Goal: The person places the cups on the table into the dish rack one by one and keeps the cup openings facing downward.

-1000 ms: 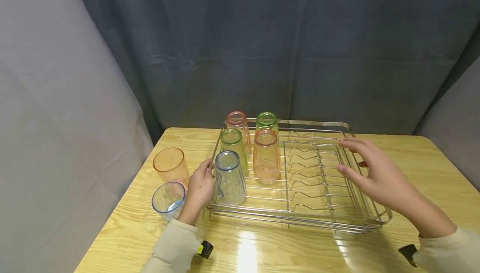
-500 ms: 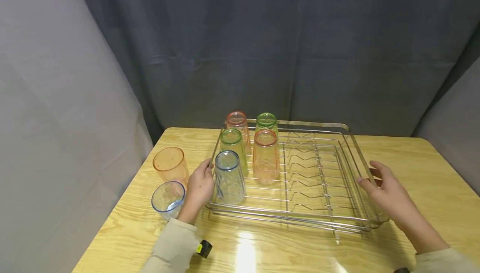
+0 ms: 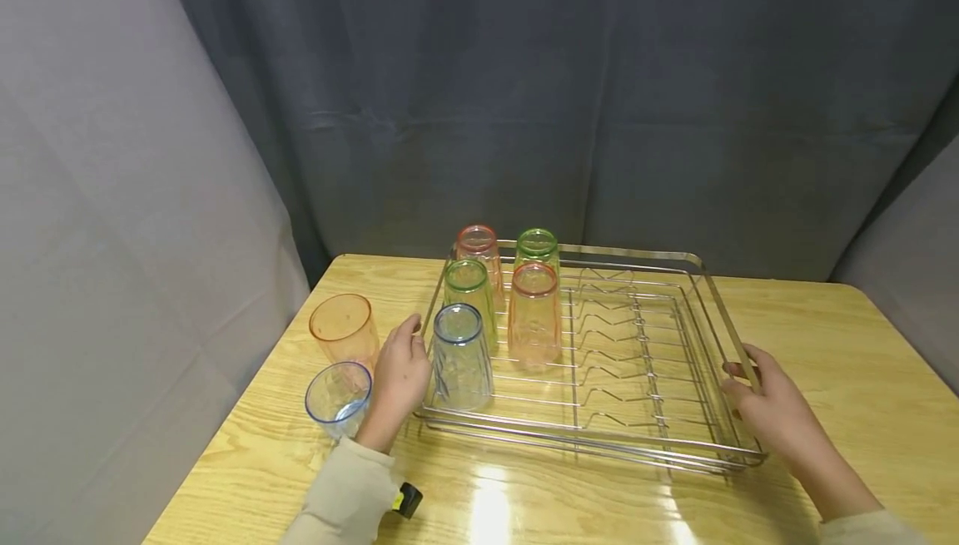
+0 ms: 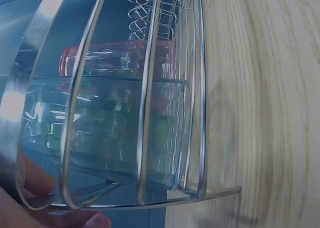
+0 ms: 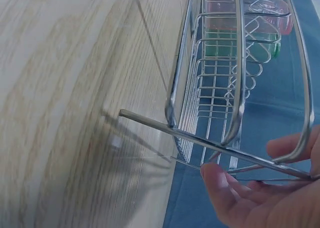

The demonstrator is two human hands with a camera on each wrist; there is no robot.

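A wire dish rack (image 3: 637,254) stands on the wooden table (image 3: 824,337). In its left part several cups stand upside down: a blue cup (image 3: 459,358) in front, a green cup (image 3: 468,291) and an orange-pink cup (image 3: 534,312) behind it, then a pink cup (image 3: 479,250) and another green cup (image 3: 536,247) at the back. My left hand (image 3: 400,370) grips the rack's left rim beside the blue cup (image 4: 110,128). My right hand (image 3: 764,403) holds the right rim, its fingers (image 5: 250,198) curled round the wire (image 5: 240,63).
Two cups stand upright on the table left of the rack: an orange cup (image 3: 343,330) and a clear blue cup (image 3: 339,395) just beside my left wrist. Dark curtains close off the back. The rack's right half holds only wire prongs.
My right hand came down from above the rack's right side and back toward me, and now holds the right rim. My left hand stayed at the left rim.
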